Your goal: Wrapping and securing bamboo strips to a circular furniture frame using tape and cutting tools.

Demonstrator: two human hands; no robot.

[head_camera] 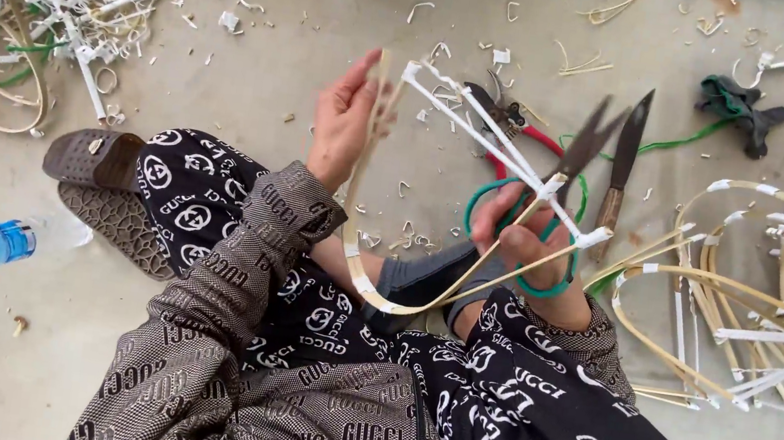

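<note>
Fingers of the left hand grasp the bent cane frame over the lap. Right hand clenches green-handled shears against the frame's taped end. Risk: blurred blades may nick the fingers or split cane. Red pruners lie on the floor.

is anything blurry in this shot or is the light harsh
Head view: the scissors in the right hand smear with motion blur; the left hand and bamboo frame are fairly sharp; light is soft and even, shadows faint, no glare.
</note>
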